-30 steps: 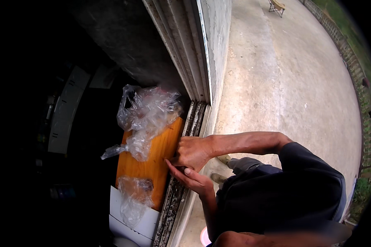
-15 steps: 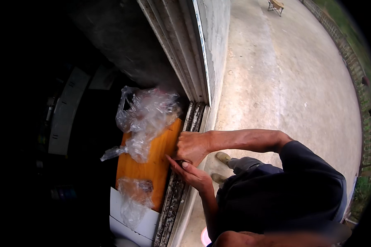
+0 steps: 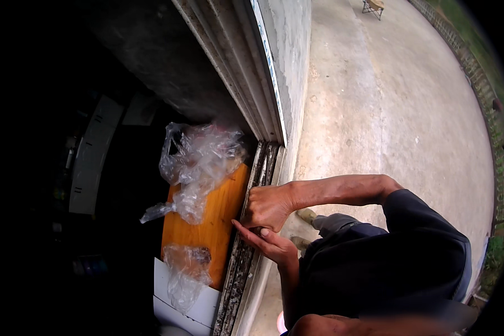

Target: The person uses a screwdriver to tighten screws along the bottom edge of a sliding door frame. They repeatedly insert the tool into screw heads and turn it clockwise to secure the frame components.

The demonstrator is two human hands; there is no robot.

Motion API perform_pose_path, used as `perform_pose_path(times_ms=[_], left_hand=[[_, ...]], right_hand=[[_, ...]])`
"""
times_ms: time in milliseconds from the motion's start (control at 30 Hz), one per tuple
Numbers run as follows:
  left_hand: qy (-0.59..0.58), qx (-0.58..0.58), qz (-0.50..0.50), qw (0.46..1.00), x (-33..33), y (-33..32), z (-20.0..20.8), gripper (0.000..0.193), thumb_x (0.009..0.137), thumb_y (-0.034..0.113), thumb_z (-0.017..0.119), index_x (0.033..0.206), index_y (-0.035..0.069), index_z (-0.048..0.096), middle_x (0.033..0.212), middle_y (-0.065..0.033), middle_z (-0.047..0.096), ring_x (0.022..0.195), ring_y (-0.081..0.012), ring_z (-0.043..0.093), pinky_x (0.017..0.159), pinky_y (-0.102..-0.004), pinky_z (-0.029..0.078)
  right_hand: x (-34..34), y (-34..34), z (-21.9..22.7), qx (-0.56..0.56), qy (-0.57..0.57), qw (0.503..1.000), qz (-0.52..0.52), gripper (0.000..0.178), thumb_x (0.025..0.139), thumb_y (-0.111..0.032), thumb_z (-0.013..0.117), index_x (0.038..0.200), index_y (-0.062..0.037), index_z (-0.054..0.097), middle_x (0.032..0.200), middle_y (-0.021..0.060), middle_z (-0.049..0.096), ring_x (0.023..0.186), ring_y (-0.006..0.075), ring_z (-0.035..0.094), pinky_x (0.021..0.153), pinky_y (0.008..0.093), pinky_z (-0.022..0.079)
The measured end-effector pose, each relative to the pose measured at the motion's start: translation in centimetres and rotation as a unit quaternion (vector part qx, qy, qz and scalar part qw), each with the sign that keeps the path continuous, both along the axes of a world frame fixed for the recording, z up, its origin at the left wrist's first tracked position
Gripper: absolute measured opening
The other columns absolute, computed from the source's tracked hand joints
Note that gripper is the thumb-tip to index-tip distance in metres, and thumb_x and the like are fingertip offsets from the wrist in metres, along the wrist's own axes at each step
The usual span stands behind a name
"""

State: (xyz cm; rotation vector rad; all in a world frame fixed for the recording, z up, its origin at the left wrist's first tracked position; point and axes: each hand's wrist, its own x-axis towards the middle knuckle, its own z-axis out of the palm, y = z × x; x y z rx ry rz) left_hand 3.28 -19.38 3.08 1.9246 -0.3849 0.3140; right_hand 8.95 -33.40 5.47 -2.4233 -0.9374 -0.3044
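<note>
My right hand [image 3: 269, 207] is closed in a fist, knuckles up, over the window sill's inner edge. Whatever its curled fingers may hold is hidden. Directly below it in the picture, my left hand [image 3: 271, 245] lies palm up with its fingers stretched out and the thumb apart, touching or nearly touching the fist's underside. Part of the left palm is covered by the right hand. Beside both hands, inside the opening, is an orange-brown wooden top [image 3: 221, 224]. A crumpled clear plastic bag [image 3: 199, 162] rests on its far part, and a smaller clear bag [image 3: 186, 274] on its near part.
A dirty window track [image 3: 238, 280] runs alongside the wooden top, under a metal frame [image 3: 229, 61]. White panels [image 3: 176, 305] border the top's near end. The room beyond is dark, with a pale cabinet [image 3: 95, 157]. Outside, a folding chair [image 3: 373, 7] stands on concrete.
Both hands have drawn back slightly, to the right and downward in the picture, staying together. The view itself has shifted a little. The bags lie as before.
</note>
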Motion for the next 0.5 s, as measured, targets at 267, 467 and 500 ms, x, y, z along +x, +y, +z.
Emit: perform_pose_path(times_ms=[267, 467, 500], left_hand=[[0.023, -0.003, -0.038, 0.999, -0.5, -0.5, -1.3, 0.062, 0.107, 0.031, 0.039, 0.158, -0.003, 0.03, 0.153, -0.0336, 0.039, 0.138, -0.0429, 0.046, 0.114, -0.047, 0.037], [0.01, -0.083, -0.012, 0.996, -1.9, 1.8, 0.1, 0.069, 0.103, 0.036, 0.046, 0.154, -0.009, 0.033, 0.126, -0.0277, 0.058, 0.108, -0.0309, 0.064, 0.09, -0.038, 0.053], [0.008, -0.102, -0.009, 0.995, -2.2, 2.3, 0.3, 0.068, 0.103, 0.036, 0.047, 0.153, -0.009, 0.035, 0.124, -0.0273, 0.059, 0.106, -0.031, 0.064, 0.09, -0.0388, 0.054]], right_hand=[[-0.5, -1.7, -1.3, 0.004, -0.033, 0.999, 0.018, 0.026, 0.067, -0.031, 0.071, 0.072, -0.0071, 0.063, 0.056, 0.0135, 0.062, 0.055, 0.0383, 0.064, 0.048, 0.048, 0.046], [-2.0, 1.3, 0.6, 0.044, -0.028, 0.998, 0.042, 0.02, 0.072, -0.027, 0.069, 0.073, -0.0088, 0.061, 0.057, 0.0104, 0.062, 0.054, 0.036, 0.062, 0.045, 0.0484, 0.042], [-2.1, 1.7, 1.2, 0.042, -0.019, 0.998, 0.052, 0.019, 0.073, -0.026, 0.069, 0.073, -0.0089, 0.061, 0.057, 0.0105, 0.062, 0.054, 0.0363, 0.062, 0.045, 0.0486, 0.042]])
